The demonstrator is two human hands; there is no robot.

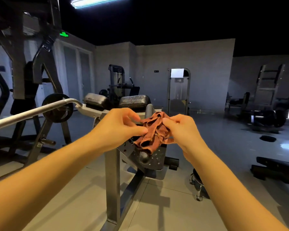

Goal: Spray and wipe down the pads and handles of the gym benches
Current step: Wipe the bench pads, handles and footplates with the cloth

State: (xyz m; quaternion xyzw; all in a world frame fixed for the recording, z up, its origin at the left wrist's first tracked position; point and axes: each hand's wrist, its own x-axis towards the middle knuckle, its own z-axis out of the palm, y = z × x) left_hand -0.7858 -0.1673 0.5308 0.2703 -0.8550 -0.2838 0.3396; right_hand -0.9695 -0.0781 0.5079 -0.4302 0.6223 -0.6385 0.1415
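A crumpled rust-brown cloth point(154, 132) hangs between both hands at the centre of the head view. My left hand point(118, 125) pinches its left edge with thumb and fingertips. My right hand point(182, 129) grips its right side with curled fingers. Just beyond the cloth stands a gym machine with two black pads, the left pad point(95, 100) and the right pad point(134, 101), and a grey roller point(148, 110). A long silver handle bar point(32, 112) runs from the machine toward the left edge. No spray bottle is visible.
A steel frame post point(113, 185) stands below my hands. A black plate-loaded rack point(33, 77) with a weight plate point(58, 110) fills the left. A low black bench point(274, 169) and a small wheeled stool point(198, 182) sit at the right. More machines line the far wall.
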